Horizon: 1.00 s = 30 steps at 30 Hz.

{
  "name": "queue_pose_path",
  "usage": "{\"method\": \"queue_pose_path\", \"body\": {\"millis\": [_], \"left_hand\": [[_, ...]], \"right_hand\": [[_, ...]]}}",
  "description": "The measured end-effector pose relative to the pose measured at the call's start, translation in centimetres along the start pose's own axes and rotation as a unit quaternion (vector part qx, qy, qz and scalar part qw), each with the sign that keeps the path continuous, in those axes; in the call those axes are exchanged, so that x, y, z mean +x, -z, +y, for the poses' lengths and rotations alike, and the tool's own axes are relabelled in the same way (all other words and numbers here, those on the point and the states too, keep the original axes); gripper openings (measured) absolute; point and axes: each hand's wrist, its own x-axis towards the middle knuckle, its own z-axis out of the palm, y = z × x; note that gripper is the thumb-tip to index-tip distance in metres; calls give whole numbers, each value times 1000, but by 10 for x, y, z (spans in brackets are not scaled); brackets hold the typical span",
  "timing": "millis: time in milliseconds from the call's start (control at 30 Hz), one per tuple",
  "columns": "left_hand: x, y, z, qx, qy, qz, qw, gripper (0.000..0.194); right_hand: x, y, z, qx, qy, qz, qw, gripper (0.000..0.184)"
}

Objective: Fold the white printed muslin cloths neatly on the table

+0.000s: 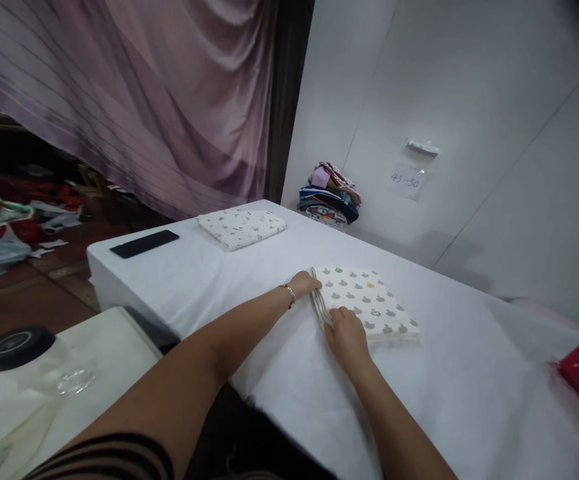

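While left hand (304, 284) pinches cloth (359, 297), right hand (348, 337) grips.

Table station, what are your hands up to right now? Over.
Left hand, right hand: both touching one edge of the grey-printed cloth. Cloth folded, lying on white-covered table. Nothing seen in the way; second folded cloth lies apart.
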Motion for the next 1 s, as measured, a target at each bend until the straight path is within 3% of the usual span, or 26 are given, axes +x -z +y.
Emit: {"method": "queue_pose_path", "body": {"millis": [300,500,700,1000], "left_hand": [[1,0,4,28,-21,13,999,24],[-5,1,7,5,-21,8,1000,23],[-5,0,0,18,-18,-2,1000,24],[-1,3,0,85,-29,-17,996,34]], "right_hand": [[1,-5,4,-5,-3,15,1000,15],[-2,-3,5,-10,-7,81,997,18],[-1,-3,4,-19,41,34,998,16],[-2,-4,6,35,7,47,998,16]]}}
